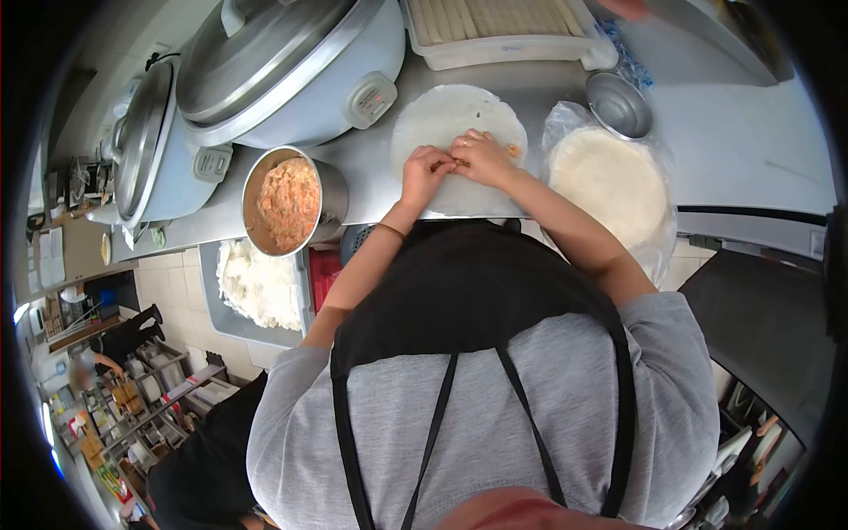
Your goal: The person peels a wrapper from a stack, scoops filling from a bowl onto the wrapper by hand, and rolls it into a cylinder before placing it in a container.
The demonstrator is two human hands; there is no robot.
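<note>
- While it lies flat on the steel counter (pixel 733 132), the round white wrapper (pixel 455 115) has both hands on its near half, straight ahead of the person's black apron (pixel 459 291).
- The left hand (pixel 426 172) is curled, with its fingertips pinching the wrapper's sheet over a little orange filling (pixel 512 150); a thin band sits on that wrist.
- The right hand (pixel 481 157) touches the left one, its fingers bent and closed on the same fold; a ring shows on one finger.
- Just right of the wrapper, a stack of sheets (pixel 609 181) rests in a clear plastic bag.
- Beyond that stack, up and to the right of the wrapper, stands a small metal bowl (pixel 618 104).
- Left of the wrapper, at the counter's edge, a metal pot (pixel 331 190) holds an orange minced mix.
- Behind the wrapper sits a white tray (pixel 495 55) of pale rolls.
- Far left of the wrapper, beyond the pot, stand two large rice cookers (pixel 283 62).
- Below the pot, lower than the counter, a grey tub (pixel 212 300) holds something white.
</note>
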